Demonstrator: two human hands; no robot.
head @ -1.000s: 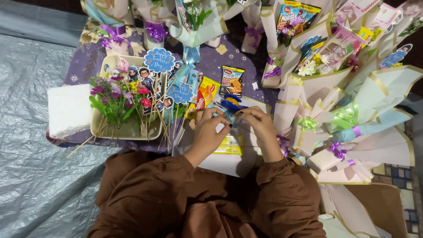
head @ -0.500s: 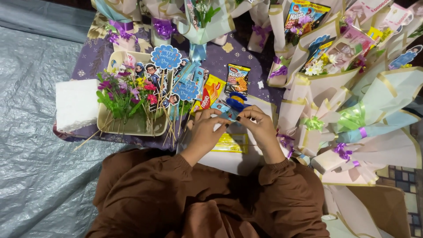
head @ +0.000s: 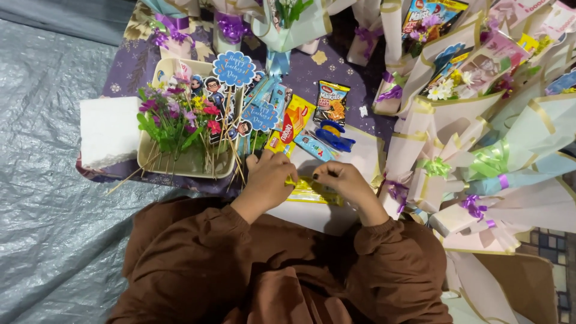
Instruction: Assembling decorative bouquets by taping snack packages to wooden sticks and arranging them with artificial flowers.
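Far left lies a white foam block on the purple cloth, and just beside it a cream tray crowded with small artificial flowers and paper toppers on skewers.

Next comes the left hand, fingers curled and pinching one end of a yellow snack packet; the right hand is closed on the same packet from the other side. The packet lies flat on a pale wrapping sheet, right in front of the person's brown sleeves.

To my eye, the grip wants to be kept at the packet's edges, with the packet low over the sheet, so nothing creases.

The skewer ends jut out close to the left knuckles and could snag. Above the hands sit more snack packets and a blue tape dispenser. Wrapped bouquets crowd the right, near that elbow.
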